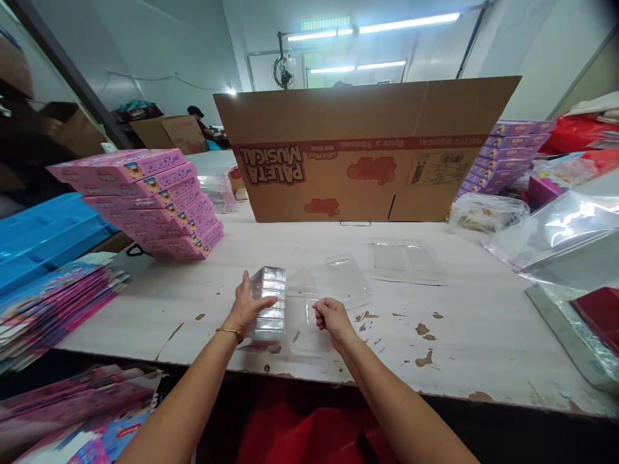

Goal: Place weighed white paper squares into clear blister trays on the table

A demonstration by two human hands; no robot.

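My left hand (250, 303) has its thumb and fingers around a shiny silvery block (271, 299), divided crosswise into several sections. It lies near the table's front edge; what it is made of I cannot tell for sure. My right hand (333, 317) is closed in a pinch at the edge of a thin clear plastic piece (304, 328) beside the block. Just behind that hand lies another clear plastic sheet (348, 281). Farther right, a clear plastic piece with a middle fold (406, 263) rests flat on the white table (464, 322).
A large cardboard box (367, 174) stands across the back. Pink boxes (159, 206) are stacked at left, purple boxes (507, 151) at back right. Printed card sheets (62, 303) and a blue crate (48, 225) sit far left. Clear plastic film (575, 225) covers the right side.
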